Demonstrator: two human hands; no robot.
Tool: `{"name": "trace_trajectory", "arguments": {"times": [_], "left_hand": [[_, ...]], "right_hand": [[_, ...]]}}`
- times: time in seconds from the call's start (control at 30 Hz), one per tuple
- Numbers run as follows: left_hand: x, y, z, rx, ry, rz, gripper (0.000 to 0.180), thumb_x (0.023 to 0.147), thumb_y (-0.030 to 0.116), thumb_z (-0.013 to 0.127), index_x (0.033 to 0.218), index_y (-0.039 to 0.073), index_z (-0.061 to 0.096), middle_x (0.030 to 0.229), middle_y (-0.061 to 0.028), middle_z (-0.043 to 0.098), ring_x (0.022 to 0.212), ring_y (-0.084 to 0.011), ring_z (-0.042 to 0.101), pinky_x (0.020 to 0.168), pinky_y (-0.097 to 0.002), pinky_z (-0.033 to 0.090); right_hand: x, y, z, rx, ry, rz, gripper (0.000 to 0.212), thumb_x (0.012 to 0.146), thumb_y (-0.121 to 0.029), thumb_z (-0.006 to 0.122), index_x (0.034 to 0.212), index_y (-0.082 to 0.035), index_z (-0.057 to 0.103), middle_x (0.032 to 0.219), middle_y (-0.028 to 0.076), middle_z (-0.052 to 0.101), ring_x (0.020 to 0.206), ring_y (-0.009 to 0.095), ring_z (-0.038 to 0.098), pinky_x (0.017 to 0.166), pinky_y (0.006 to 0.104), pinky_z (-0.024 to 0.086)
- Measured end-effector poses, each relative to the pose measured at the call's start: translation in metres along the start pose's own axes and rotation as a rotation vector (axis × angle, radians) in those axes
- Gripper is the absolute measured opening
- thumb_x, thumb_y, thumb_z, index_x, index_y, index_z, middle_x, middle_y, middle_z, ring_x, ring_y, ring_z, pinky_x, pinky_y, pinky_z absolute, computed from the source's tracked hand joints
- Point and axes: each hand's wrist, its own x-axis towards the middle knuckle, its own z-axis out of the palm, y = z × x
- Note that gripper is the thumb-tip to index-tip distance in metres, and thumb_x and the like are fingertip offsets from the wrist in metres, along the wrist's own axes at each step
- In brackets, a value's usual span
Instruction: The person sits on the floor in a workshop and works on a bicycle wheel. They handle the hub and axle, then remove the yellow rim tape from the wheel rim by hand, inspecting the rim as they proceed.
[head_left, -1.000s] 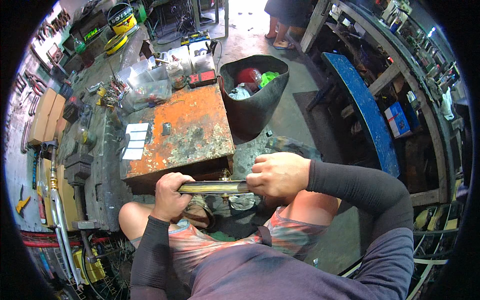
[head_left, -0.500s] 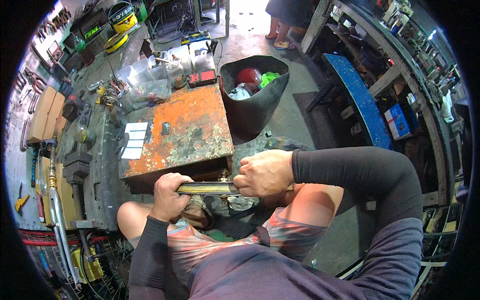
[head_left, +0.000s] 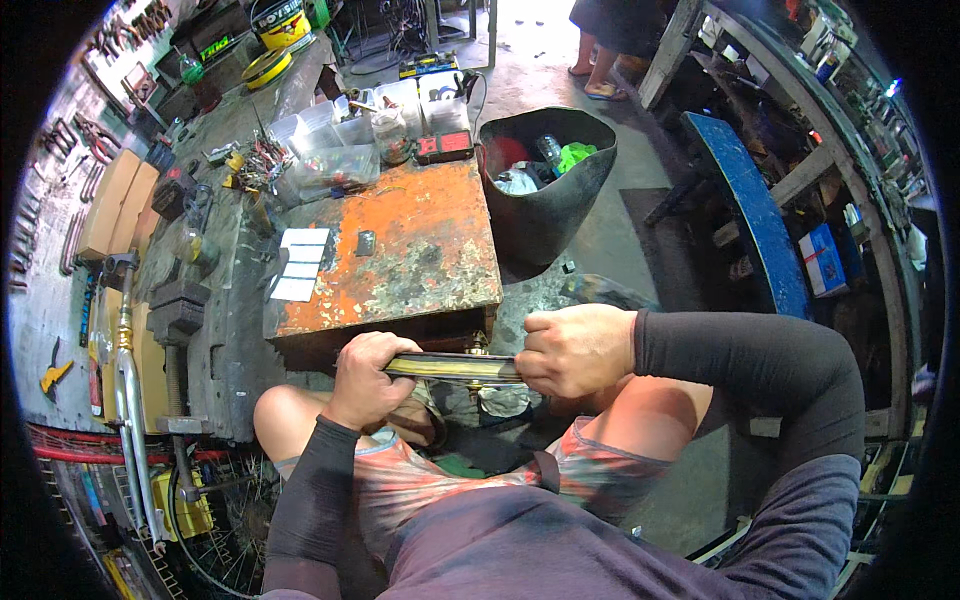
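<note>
A black bicycle tire (head_left: pixel 455 368) with a yellowish inner face runs level between my two hands, above my lap. My left hand (head_left: pixel 372 378) is closed around its left end, with the thumb lying along the top. At the other end, my right hand (head_left: pixel 578 350) grips the tire with curled fingers, knuckles up. The rest of the tire is hidden by my hands. Just beyond, the orange, paint-worn metal box (head_left: pixel 410 235) stands close to my knuckles, and a small brass-coloured part (head_left: pixel 480 350) shows at its near lower edge.
Clear plastic bins (head_left: pixel 340 170) and a red box (head_left: pixel 444 147) sit at the orange box's far end. A black rubber bin (head_left: pixel 550 215) holds rubbish. To the left are a workbench vise (head_left: pixel 180 310) and bicycle fork (head_left: pixel 130 390); a blue bench (head_left: pixel 745 210) stands right. Another person's legs (head_left: pixel 597 70) show far off.
The whole view has shifted, so the scene sits farther right in the picture. My hands keep their hold on the tire, and slightly more of it shows between them.
</note>
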Motion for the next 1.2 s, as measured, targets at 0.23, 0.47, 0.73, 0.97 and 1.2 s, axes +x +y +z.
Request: {"name": "trace_trajectory", "arguments": {"times": [0.23, 0.47, 0.73, 0.97, 1.2], "left_hand": [[-0.002, 0.001, 0.001, 0.004, 0.009, -0.011, 0.024, 0.071, 0.009, 0.082, 0.095, 0.010, 0.079, 0.088, -0.0109, 0.076, 0.088, -0.0369, 0.074, 0.085, -0.0462, 0.058], [-0.001, -0.004, -0.002, 0.010, 0.013, -0.018, 0.024, 0.071, 0.010, 0.084, 0.094, 0.010, 0.079, 0.087, -0.0106, 0.075, 0.087, -0.0363, 0.074, 0.085, -0.0464, 0.058], [0.002, -0.001, -0.001, -0.001, 0.013, -0.022, 0.024, 0.071, 0.012, 0.084, 0.095, 0.010, 0.078, 0.088, -0.0108, 0.075, 0.087, -0.0370, 0.074, 0.083, -0.0458, 0.057], [0.001, 0.000, 0.003, 0.007, 0.008, -0.024, 0.025, 0.070, 0.010, 0.082, 0.095, 0.010, 0.079, 0.087, -0.0112, 0.075, 0.087, -0.0373, 0.073, 0.083, -0.0464, 0.057], [0.000, -0.005, 0.006, 0.003, 0.018, 0.014, 0.022, 0.073, 0.010, 0.084, 0.094, 0.009, 0.077, 0.085, -0.0124, 0.074, 0.082, -0.0368, 0.073, 0.079, -0.0449, 0.056]], "right_hand": [[0.011, 0.014, -0.001, 0.060, -0.054, -0.091, 0.013, 0.093, -0.029, 0.066, 0.094, -0.017, 0.069, 0.096, 0.000, 0.062, 0.087, 0.019, 0.066, 0.085, 0.0391, 0.050], [0.001, 0.003, 0.006, 0.313, -0.043, 0.215, 0.028, 0.091, -0.034, 0.075, 0.110, -0.014, 0.073, 0.107, 0.005, 0.062, 0.097, 0.027, 0.067, 0.092, 0.0431, 0.053], [-0.026, -0.045, 0.016, 0.620, 0.131, 0.600, 0.049, 0.097, -0.023, 0.083, 0.142, -0.016, 0.065, 0.122, 0.014, 0.064, 0.114, 0.037, 0.071, 0.094, 0.0479, 0.061], [-0.020, -0.040, 0.007, 0.688, -0.040, 0.604, 0.038, 0.105, -0.029, 0.076, 0.138, -0.016, 0.065, 0.116, 0.014, 0.062, 0.110, 0.038, 0.072, 0.091, 0.0519, 0.062], [-0.019, -0.035, -0.001, 0.674, -0.150, 0.612, 0.032, 0.108, -0.029, 0.072, 0.138, -0.017, 0.065, 0.120, 0.013, 0.064, 0.117, 0.038, 0.073, 0.089, 0.0563, 0.064]]}}
